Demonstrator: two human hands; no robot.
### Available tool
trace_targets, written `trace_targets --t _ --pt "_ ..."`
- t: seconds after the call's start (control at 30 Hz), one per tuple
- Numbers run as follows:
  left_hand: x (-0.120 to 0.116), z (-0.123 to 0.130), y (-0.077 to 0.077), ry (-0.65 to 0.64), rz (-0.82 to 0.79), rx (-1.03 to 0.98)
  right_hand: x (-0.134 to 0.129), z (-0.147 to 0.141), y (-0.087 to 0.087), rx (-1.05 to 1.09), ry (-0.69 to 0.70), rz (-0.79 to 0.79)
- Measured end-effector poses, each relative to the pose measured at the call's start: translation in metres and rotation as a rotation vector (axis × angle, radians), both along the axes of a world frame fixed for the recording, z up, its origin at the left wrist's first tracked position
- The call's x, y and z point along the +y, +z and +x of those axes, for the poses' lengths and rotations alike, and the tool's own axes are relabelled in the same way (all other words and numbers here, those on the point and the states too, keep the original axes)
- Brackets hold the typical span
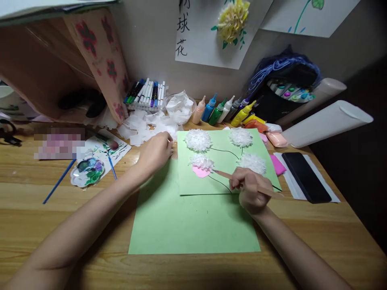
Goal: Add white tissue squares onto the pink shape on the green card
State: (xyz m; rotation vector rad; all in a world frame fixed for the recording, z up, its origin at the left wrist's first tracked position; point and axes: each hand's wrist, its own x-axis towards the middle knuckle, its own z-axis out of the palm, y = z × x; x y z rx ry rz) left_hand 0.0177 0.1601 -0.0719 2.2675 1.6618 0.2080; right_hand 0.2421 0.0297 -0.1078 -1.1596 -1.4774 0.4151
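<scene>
My right hand [252, 189] is closed round a flat wooden stick [223, 174], whose tip meets the edge of a half-covered flower. On that flower, white tissue petals [202, 162] cover the upper part of a pink paper circle [201, 171]. Three full white tissue flowers, such as the upper left one [198, 139], sit on the same light green sheet [189, 187], with thin black stem lines. My left hand [157, 151] is at the sheet's left edge, beside white tissue paper pieces [151, 125]. Its fingers curl downward, and whatever they pinch is hidden.
A larger green sheet [193, 229] lies underneath. Behind stand several paint bottles [217, 112], a bowl of tissue [180, 108] and markers [148, 93]. At left are a paint palette [87, 172] and brushes [59, 182]; at right, a phone [306, 177] and a white tube [328, 123].
</scene>
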Motion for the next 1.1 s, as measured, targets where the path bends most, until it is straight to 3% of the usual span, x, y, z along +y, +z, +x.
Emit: trace_targets --t 0.13,0.3,0.57,0.67,0.73,0.83,0.93,1.1 --pt "0.016 -0.023 0.001 0.007 -0.138 0.132 -0.012 0.006 -0.02 0.061 0.024 0.035" --pt "0.021 -0.027 -0.006 0.007 -0.202 0.068 -0.013 0.006 -0.025 0.097 -0.004 0.037" --pt "0.022 -0.034 0.018 0.008 -0.152 0.06 -0.011 0.006 -0.027 0.105 -0.019 0.034" --pt "0.018 -0.032 0.029 -0.018 -0.094 -0.068 -0.01 0.004 -0.027 0.109 -0.015 0.041" --pt "0.01 -0.022 0.031 -0.11 -0.137 -0.254 -0.01 0.002 -0.028 0.11 -0.012 0.041" --pt "-0.007 0.001 0.02 -0.311 -0.386 -0.48 -0.01 -0.001 -0.027 0.097 0.003 0.05" --pt "-0.021 0.022 -0.002 -0.391 -0.512 -0.484 -0.01 -0.004 -0.025 0.06 0.031 0.074" --pt "-0.032 0.036 -0.022 -0.288 -0.26 -0.344 -0.007 -0.01 -0.018 -0.127 0.095 0.103"
